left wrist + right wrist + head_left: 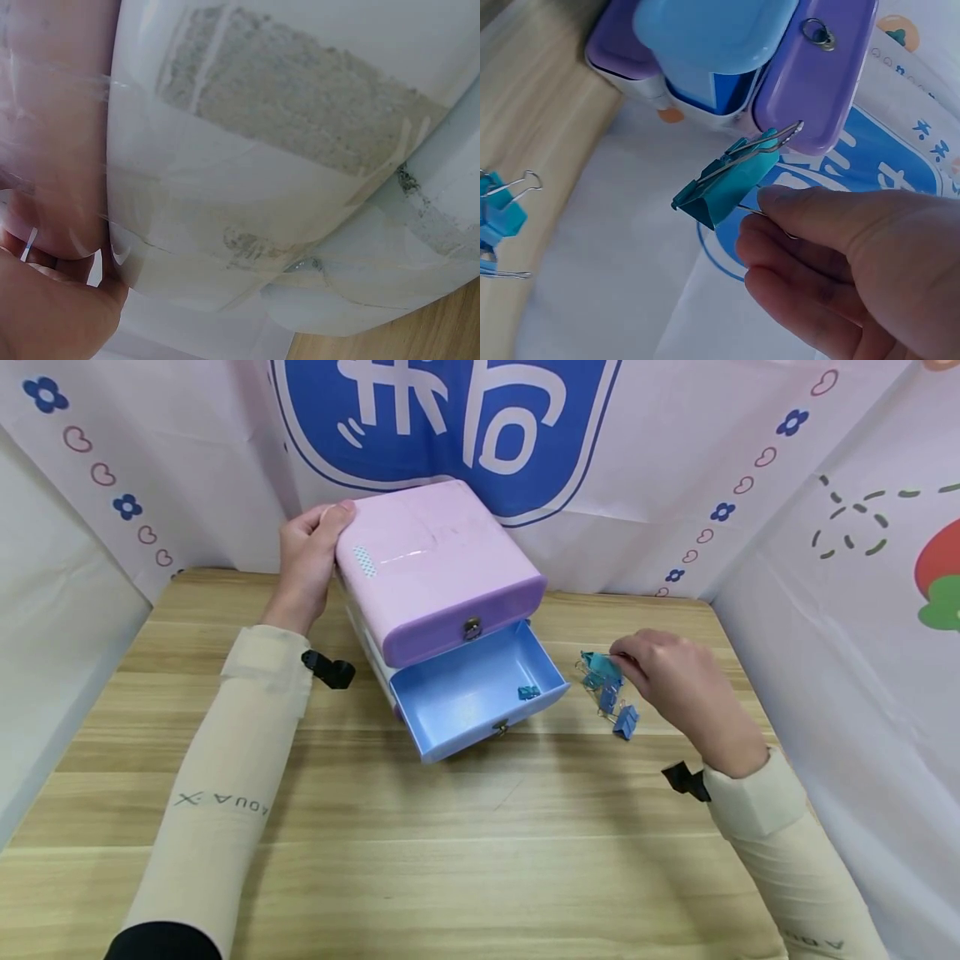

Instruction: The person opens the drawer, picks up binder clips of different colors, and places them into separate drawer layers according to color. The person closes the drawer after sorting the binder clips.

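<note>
A small drawer box with a pink-purple top (442, 560) stands turned at an angle on the table. My left hand (303, 564) grips its back left corner, thumb on top. In the left wrist view, taped white side panels (195, 165) fill most of the picture. The blue drawer (465, 693) is pulled out, and a small teal binder clip (528, 692) lies inside it. Right of the drawer, my right hand (678, 689) pinches a larger teal binder clip (731, 176) by one wire handle. Several blue and teal binder clips (626, 722) lie below it on the table.
The wooden table (465, 860) extends in front of the box. A printed white cloth (637, 460) hangs close behind it, and another white panel (840, 635) borders the right side. Metal ring pulls (472, 627) stick out from the drawer fronts.
</note>
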### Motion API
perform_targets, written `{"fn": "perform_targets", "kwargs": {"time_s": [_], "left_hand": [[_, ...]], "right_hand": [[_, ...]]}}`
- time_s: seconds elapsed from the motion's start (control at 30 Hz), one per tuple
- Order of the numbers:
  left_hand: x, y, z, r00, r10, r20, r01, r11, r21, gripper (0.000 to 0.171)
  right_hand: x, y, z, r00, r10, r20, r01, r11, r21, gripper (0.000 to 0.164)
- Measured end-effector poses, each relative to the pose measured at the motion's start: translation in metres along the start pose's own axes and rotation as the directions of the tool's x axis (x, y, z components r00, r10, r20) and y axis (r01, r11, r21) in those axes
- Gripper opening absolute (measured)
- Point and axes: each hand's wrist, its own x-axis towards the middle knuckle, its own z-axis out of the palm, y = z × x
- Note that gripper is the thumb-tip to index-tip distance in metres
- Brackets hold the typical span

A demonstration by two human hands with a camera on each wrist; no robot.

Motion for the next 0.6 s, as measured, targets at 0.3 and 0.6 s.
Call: {"fn": "perform_targets", "kwargs": {"time_s": [0.3,0.6], "left_hand": [[0.001,-0.001,-0.001,1.000,0.012,-0.015,-0.012,1.000,-0.003,0.022],[0.000,0.000,0.001,1.000,0.009,-0.020,-0.009,1.000,0.007,0.022]], "right_hand": [[0.016,-0.015,-0.013,0.999,-0.043,-0.017,0.043,0.999,-0.011,0.008],[0.030,-0.027,0.000,0.989,-0.141,-0.040,0.140,0.989,-0.041,0.010]]}}
